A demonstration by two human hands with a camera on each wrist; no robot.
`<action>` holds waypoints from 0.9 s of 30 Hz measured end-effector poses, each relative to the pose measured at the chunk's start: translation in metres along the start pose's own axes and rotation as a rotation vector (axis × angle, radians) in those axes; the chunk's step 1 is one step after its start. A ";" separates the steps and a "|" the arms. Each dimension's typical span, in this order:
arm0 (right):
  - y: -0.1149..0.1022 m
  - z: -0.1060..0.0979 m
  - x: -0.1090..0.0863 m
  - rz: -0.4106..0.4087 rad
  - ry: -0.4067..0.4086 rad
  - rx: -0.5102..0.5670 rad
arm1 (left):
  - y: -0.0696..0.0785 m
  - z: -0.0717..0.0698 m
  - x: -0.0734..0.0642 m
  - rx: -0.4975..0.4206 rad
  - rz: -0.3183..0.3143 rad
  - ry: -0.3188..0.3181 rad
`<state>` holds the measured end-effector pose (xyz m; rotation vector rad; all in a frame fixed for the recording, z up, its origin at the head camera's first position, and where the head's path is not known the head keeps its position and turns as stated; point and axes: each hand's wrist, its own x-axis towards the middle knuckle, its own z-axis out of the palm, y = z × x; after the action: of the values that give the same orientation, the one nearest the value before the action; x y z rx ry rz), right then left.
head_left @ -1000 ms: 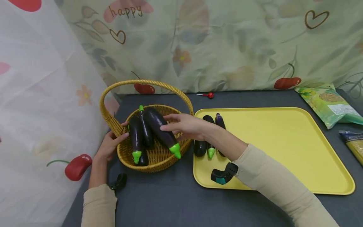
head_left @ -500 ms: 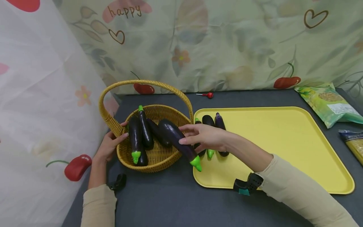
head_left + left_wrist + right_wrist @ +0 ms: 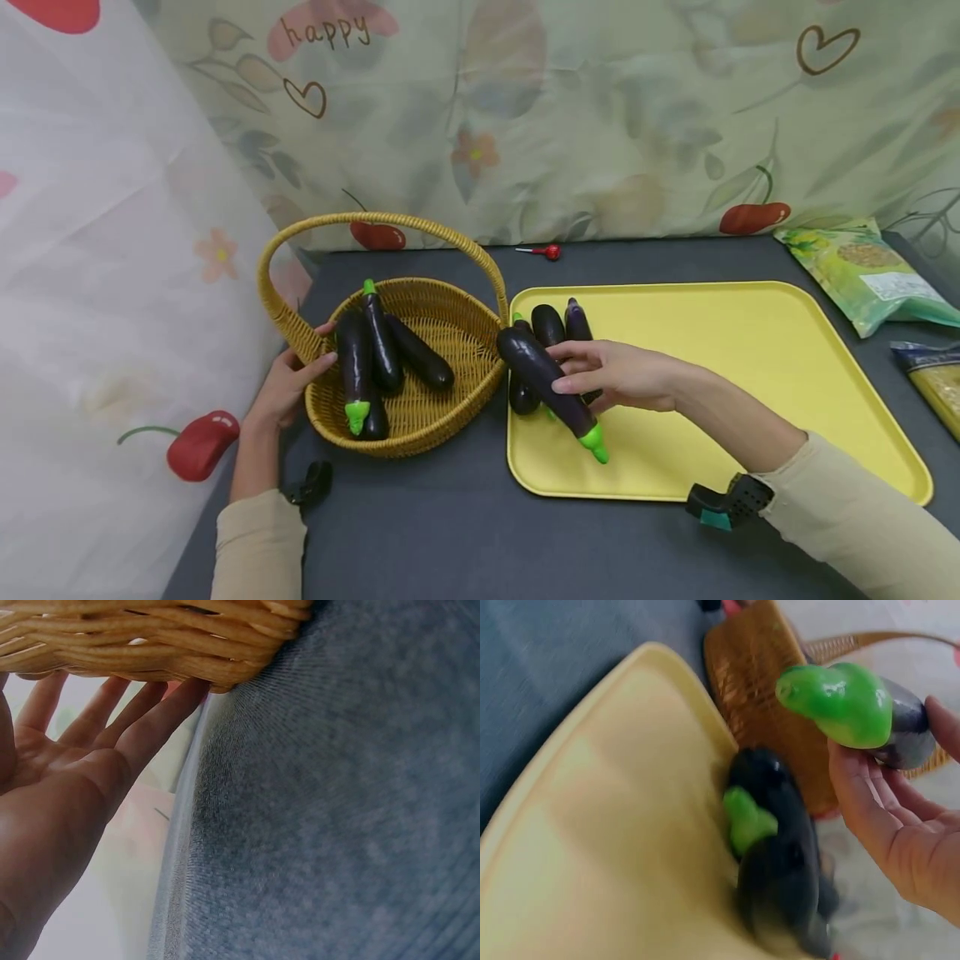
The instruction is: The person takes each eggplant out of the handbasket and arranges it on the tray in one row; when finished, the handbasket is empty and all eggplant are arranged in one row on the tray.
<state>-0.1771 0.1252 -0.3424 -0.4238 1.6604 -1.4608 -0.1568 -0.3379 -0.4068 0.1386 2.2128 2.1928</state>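
Observation:
In the head view my right hand [image 3: 615,375] holds a dark purple eggplant [image 3: 543,375] with a bright green stem end, thumb on one side and fingers on the other. It is over the left part of the yellow tray [image 3: 720,417], above several other eggplants [image 3: 547,325] lying there. The right wrist view shows the held eggplant's green end [image 3: 840,701] close up. My left hand [image 3: 281,387] grips the left side of the wicker basket [image 3: 420,429], thumb at the rim, fingers against the outer wall [image 3: 150,637]. Several eggplants [image 3: 382,342] lie inside the basket.
The basket's tall arched handle [image 3: 390,218] stands up over it. A red lollipop [image 3: 551,252] lies behind the tray. At the right are a green packet [image 3: 862,267] and a second packet [image 3: 933,375]. Patterned cloth [image 3: 600,125] hangs at the back and left.
My right hand has carried the eggplant out of the basket, rightward to over the tray. Another eggplant in the basket is now uncovered. The left hand stays at the basket.

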 end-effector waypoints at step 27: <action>0.044 -0.079 -0.010 0.036 0.317 0.121 | 0.002 0.003 -0.001 -0.022 0.000 0.005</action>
<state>-0.2204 0.1934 -0.3838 -0.0968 1.7998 -1.6563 -0.1555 -0.3355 -0.4046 0.1326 2.1904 2.2199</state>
